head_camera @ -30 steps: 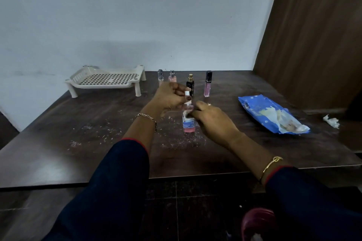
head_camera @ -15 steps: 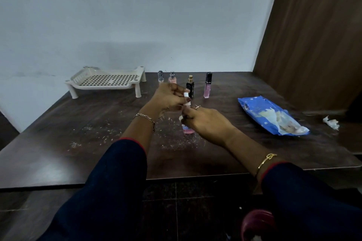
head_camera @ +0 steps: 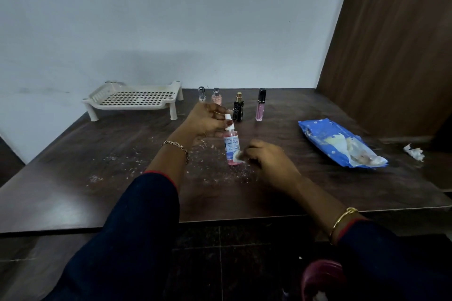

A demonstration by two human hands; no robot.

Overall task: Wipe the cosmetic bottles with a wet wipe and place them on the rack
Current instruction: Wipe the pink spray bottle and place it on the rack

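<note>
Mid-frame, our left hand [head_camera: 205, 120] pinches the pink spray bottle [head_camera: 231, 148] by its cap; our right hand [head_camera: 267, 159] pinches one wipe [head_camera: 237, 156] against it. Four bottles [head_camera: 238, 110] stand behind, one rack [head_camera: 133, 100] upper left.

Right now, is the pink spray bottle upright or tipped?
Upright. The pink spray bottle stands on the table, left hand pinching its cap, right hand pressing a wipe low.

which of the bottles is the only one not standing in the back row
The pink spray bottle with the white top. The left hand holds it while the right hand wipes it; the other four stand untouched by the wall.
</note>
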